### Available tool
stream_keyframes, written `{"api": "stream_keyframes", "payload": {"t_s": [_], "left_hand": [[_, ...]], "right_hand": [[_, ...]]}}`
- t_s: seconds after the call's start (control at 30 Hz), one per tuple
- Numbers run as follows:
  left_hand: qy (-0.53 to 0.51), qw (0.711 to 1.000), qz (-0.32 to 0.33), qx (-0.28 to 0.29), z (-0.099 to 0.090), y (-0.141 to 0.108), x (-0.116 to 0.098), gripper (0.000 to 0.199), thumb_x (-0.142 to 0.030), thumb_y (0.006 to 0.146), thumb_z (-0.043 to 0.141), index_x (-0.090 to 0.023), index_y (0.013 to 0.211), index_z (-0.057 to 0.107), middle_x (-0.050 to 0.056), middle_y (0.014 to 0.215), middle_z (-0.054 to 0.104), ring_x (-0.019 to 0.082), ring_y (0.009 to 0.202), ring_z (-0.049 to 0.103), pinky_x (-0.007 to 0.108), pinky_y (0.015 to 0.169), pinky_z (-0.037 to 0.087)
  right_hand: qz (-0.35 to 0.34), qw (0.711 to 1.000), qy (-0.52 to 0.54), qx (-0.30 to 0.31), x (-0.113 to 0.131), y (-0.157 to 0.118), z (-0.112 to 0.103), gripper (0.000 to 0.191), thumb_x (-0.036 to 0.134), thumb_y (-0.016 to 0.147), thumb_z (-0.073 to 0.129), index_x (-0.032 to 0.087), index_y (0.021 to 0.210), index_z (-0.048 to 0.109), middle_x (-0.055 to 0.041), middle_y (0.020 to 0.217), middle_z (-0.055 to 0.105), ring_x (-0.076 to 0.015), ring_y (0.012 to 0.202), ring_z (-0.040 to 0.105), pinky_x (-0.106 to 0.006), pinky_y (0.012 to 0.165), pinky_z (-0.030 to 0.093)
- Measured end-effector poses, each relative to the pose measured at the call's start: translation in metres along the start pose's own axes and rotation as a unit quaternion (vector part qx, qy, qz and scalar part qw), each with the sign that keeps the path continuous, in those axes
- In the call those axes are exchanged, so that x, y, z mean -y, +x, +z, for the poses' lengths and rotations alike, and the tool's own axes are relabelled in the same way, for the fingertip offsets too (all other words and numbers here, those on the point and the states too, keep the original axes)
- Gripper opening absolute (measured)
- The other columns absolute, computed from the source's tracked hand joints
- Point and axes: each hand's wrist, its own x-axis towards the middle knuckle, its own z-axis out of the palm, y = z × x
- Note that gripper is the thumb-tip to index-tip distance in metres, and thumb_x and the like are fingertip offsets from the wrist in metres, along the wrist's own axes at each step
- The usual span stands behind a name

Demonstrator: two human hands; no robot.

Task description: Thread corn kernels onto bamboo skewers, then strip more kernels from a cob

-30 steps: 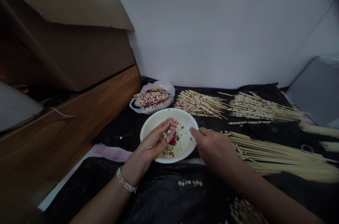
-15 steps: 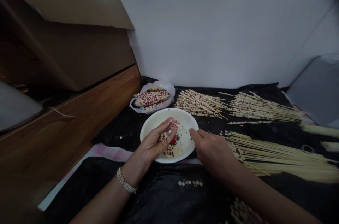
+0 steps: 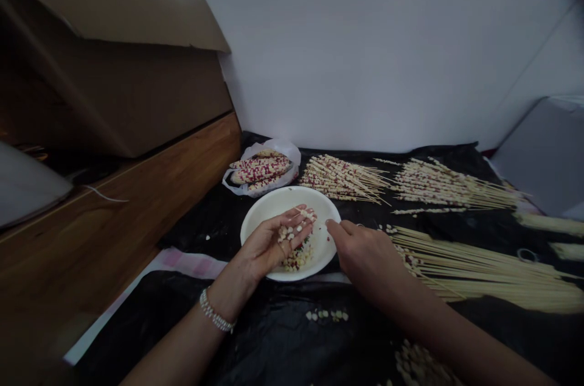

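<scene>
Finds work partway by judgement, holding a kernel-tipped stick (image 3: pixel 309 214) in the tight pinch of the right hand (image 3: pixel 365 253) over the bowl (image 3: pixel 323 202), cupping loose kernels (image 3: pixel 287 233) in the half-open left hand (image 3: pixel 267 247), counting strung bundles (image 3: pixel 342 178) beyond that pinch as done (apparently), bare sticks (image 3: pixel 488 267) to its right as outstanding.

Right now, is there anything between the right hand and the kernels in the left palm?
Nothing visible blocks the way. The kernels lie uncovered in the left hand, over the bowl; the right hand is at the bowl's right edge, and only the thin stick it seems to hold reaches across the gap.
</scene>
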Motion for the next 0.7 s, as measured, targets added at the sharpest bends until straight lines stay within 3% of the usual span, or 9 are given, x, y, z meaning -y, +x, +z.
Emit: {"api": "stream_keyframes", "payload": {"t_s": [0.13, 0.43, 0.7], "left_hand": [[0.005, 1.0, 0.013, 0.019, -0.003, 0.002, 0.0, 0.059, 0.019, 0.068, 0.04, -0.011, 0.115, 0.059, 0.013, 0.11, 0.068, 0.02, 0.106, 0.064, 0.031, 0.093, 0.052], [0.001, 0.999, 0.024, -0.028, -0.004, 0.004, 0.0, 0.033, 0.012, 0.075, 0.051, -0.005, 0.101, 0.062, 0.014, 0.096, 0.07, 0.02, 0.089, 0.07, 0.023, 0.077, 0.058], [-0.007, 0.999, 0.038, -0.039, -0.006, 0.006, 0.0, 0.033, 0.009, 0.077, 0.053, -0.007, 0.104, 0.064, 0.012, 0.095, 0.071, 0.019, 0.092, 0.069, 0.023, 0.077, 0.058]], "right_hand": [[0.006, 1.0, -0.01, -0.009, -0.002, 0.001, -0.003, 0.026, 0.001, 0.077, 0.044, 0.016, 0.089, 0.061, -0.0032, 0.069, 0.06, -0.0137, 0.053, 0.053, -0.028, 0.048, 0.018], [0.021, 0.999, -0.008, 0.039, -0.001, 0.002, -0.011, 0.025, 0.003, 0.078, 0.045, 0.017, 0.091, 0.061, -0.0033, 0.073, 0.061, -0.0159, 0.057, 0.055, -0.029, 0.049, 0.018], [0.028, 0.998, -0.006, 0.055, -0.002, 0.004, -0.014, 0.023, 0.005, 0.078, 0.048, 0.018, 0.092, 0.061, -0.0029, 0.074, 0.061, -0.0151, 0.057, 0.054, -0.028, 0.049, 0.017]]}}
